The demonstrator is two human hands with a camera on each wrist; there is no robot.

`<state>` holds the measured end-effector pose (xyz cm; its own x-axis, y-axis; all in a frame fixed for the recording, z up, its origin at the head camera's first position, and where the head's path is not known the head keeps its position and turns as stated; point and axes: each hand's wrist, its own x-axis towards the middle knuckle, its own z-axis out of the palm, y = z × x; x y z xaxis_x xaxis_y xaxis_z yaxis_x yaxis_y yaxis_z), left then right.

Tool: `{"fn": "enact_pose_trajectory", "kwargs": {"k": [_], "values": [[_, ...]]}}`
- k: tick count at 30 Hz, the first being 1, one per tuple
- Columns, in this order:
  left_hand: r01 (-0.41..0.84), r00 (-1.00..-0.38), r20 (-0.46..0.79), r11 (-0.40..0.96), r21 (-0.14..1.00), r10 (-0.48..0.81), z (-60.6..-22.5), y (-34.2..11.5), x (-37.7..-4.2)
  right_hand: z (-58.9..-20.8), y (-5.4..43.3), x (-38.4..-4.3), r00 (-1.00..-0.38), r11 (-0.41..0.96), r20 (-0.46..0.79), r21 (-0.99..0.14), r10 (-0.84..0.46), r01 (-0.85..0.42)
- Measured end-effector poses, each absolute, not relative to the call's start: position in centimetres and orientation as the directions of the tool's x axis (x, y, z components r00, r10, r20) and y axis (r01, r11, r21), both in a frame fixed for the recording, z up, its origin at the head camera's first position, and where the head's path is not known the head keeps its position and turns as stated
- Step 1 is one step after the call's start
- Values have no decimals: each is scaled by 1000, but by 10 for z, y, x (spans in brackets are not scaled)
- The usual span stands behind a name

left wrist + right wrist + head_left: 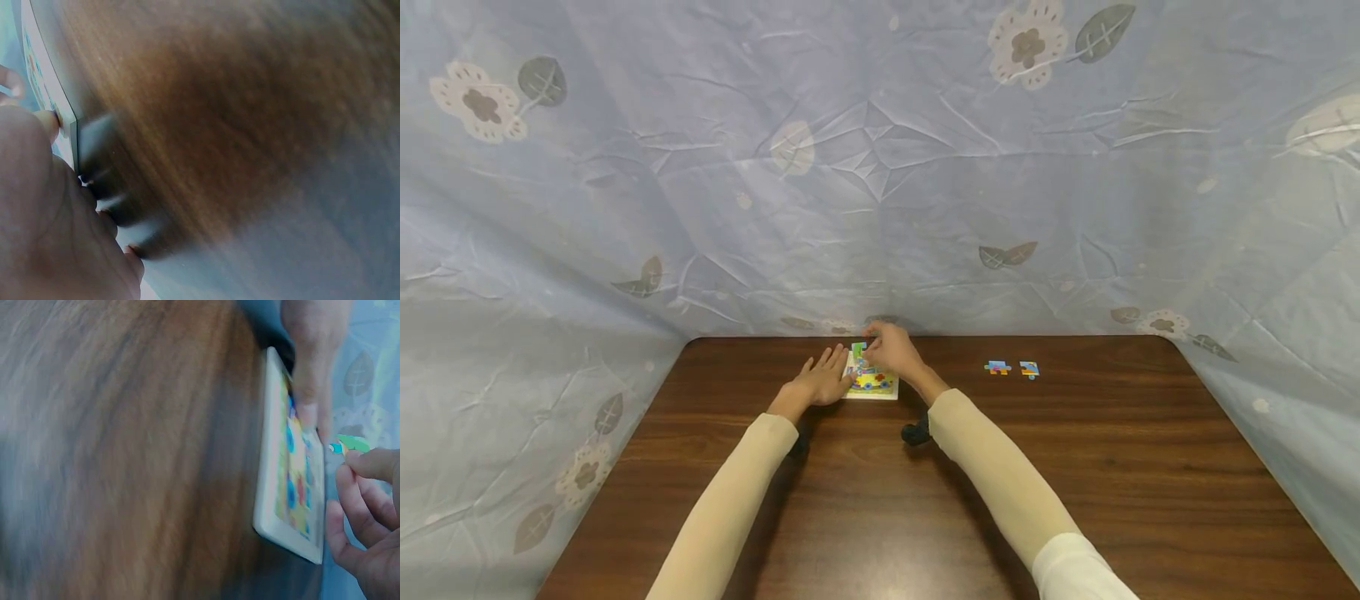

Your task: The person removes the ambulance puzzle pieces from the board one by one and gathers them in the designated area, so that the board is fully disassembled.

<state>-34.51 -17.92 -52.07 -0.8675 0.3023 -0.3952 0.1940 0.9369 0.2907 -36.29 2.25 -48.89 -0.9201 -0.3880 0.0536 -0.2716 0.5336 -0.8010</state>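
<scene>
A small jigsaw puzzle board [876, 396] with a white rim and a colourful picture lies near the table's far edge. My left hand [822, 380] rests at its left side with fingers straight, and the thumb touches the board, as the left wrist view also shows. Over the board's far part, my right hand [891, 348] pinches a mostly green puzzle piece [355, 443] between thumb and fingertips. In the right wrist view that piece is held up above the board's surface. The right hand hides part of the board in the head view.
To the right lie two loose puzzle pieces, one blue with pink and orange [997, 367], the other blue and orange [1029, 369]. The brown wooden table [865, 500] is backed by a pale patterned curtain [880, 208], which also hangs at both sides.
</scene>
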Motion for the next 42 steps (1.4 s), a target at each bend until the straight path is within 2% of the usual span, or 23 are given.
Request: {"fn": "enact_pose_trajectory", "kwargs": {"k": [6,18,30,42], "values": [[193,-876,-367,926,324,312,-521,-179,-342,-481,43,-367,-898,520,88,-789,-431,-327],[222,-880,-348,927,301,324,-496,-171,-325,-467,105,-370,-913,511,92,-804,-397,-303],[242,-891,-327,939,243,314,-499,-171,-324,-475,163,-371,-914,539,38,-797,-403,-271],[244,-893,-331,946,215,306,-498,-169,-321,-485,195,-365,-918,604,-14,-757,-397,-249]]}}
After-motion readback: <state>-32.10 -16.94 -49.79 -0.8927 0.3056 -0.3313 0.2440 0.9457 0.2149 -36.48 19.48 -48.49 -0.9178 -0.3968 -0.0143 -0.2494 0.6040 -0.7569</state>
